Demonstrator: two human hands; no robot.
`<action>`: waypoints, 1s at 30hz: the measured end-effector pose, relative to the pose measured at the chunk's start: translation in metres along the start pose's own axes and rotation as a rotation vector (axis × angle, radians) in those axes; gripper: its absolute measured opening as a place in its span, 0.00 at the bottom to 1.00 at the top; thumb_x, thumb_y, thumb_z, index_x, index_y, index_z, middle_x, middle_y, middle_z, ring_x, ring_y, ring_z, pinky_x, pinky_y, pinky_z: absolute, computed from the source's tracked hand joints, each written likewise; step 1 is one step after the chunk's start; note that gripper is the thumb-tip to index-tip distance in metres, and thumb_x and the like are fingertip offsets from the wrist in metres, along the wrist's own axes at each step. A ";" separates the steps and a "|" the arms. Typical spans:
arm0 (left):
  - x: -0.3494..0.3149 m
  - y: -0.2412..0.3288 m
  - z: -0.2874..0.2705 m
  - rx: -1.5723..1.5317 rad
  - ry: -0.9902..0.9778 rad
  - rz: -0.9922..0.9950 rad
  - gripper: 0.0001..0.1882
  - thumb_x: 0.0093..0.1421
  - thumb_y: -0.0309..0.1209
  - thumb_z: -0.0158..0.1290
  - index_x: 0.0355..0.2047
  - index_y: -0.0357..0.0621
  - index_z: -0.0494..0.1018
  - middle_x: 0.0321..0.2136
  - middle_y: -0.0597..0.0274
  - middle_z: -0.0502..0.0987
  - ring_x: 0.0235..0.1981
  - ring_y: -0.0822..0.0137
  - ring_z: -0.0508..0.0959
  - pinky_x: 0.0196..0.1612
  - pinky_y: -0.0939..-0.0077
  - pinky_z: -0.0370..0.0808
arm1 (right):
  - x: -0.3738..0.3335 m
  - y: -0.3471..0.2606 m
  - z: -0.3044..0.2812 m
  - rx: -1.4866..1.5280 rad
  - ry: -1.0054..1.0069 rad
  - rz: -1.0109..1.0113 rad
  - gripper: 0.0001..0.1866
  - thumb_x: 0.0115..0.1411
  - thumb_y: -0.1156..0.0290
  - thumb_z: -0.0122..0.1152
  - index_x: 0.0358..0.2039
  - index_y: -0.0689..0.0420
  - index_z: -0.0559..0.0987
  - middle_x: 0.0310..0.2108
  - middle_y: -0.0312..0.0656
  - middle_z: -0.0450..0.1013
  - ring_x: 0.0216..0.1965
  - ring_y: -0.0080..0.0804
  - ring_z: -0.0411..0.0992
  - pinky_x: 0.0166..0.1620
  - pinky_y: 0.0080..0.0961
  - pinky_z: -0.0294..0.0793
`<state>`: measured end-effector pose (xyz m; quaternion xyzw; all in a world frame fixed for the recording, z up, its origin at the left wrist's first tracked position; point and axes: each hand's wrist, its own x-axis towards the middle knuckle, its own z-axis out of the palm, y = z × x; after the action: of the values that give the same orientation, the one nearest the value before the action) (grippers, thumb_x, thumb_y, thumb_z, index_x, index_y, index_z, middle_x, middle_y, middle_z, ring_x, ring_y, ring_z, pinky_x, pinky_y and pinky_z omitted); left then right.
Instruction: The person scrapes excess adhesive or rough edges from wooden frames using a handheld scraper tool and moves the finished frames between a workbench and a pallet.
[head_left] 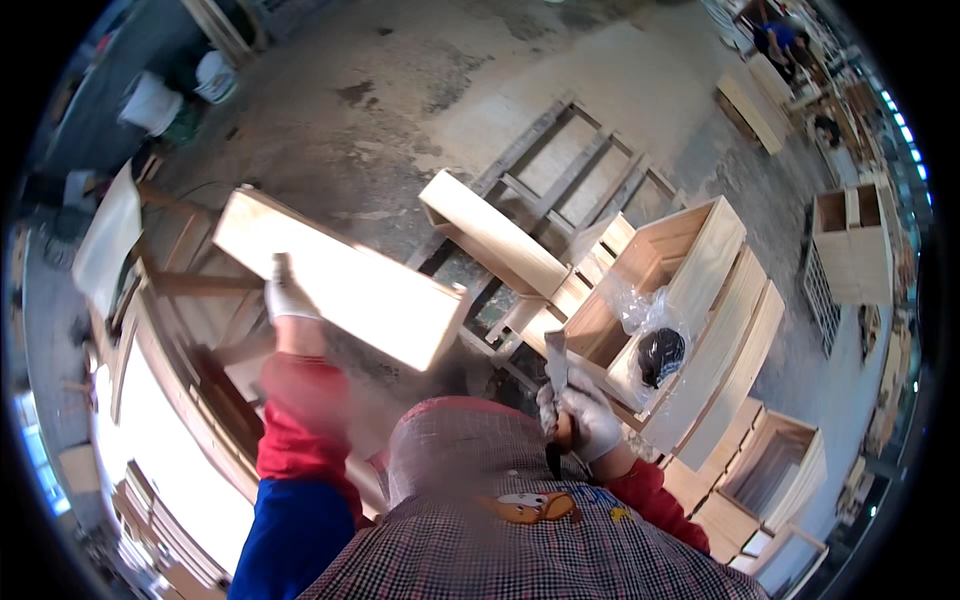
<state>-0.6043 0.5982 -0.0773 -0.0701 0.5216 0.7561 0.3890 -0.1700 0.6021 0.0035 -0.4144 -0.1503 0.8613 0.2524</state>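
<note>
A stained concrete floor [400,120] stretches beyond the left fingers [282,274], which seem closed on a long wooden box [345,280] — it juts to their right. The right fingers [585,402] wrap a scraper [556,362]. Gripped off-centre, the box could tip — or knock the scraper.

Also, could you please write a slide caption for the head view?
Gloved left fingers hold a long wooden piece, while gloved right fingers grip a flat-bladed tool beside wooden boxes.
</note>
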 end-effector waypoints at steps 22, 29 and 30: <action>-0.406 0.326 -0.209 -0.365 0.135 0.989 0.17 0.56 0.30 0.54 0.44 0.37 0.66 0.37 0.49 0.75 0.34 0.57 0.78 0.32 0.69 0.80 | 0.068 0.105 0.185 -0.430 -0.580 0.340 0.21 0.58 0.68 0.53 0.53 0.50 0.65 0.31 0.40 0.69 0.25 0.29 0.68 0.25 0.25 0.70; -0.348 0.361 -0.286 -0.623 0.117 1.292 0.20 0.56 0.22 0.51 0.49 0.31 0.60 0.46 0.44 0.68 0.50 0.49 0.70 0.53 0.54 0.73 | 0.108 0.164 0.324 -0.654 -0.751 0.381 0.20 0.57 0.72 0.53 0.51 0.55 0.66 0.32 0.42 0.71 0.25 0.30 0.70 0.25 0.24 0.73; -0.338 0.365 -0.295 -0.696 0.222 1.309 0.20 0.57 0.21 0.50 0.49 0.30 0.60 0.46 0.44 0.68 0.49 0.49 0.71 0.53 0.54 0.73 | 0.114 0.173 0.337 -0.693 -0.787 0.388 0.20 0.57 0.72 0.53 0.52 0.55 0.66 0.32 0.43 0.71 0.25 0.30 0.71 0.26 0.24 0.74</action>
<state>-0.7022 0.1198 0.2324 0.0598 0.2234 0.9429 -0.2399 -0.5500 0.5065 0.0554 -0.1405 -0.4288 0.8819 -0.1368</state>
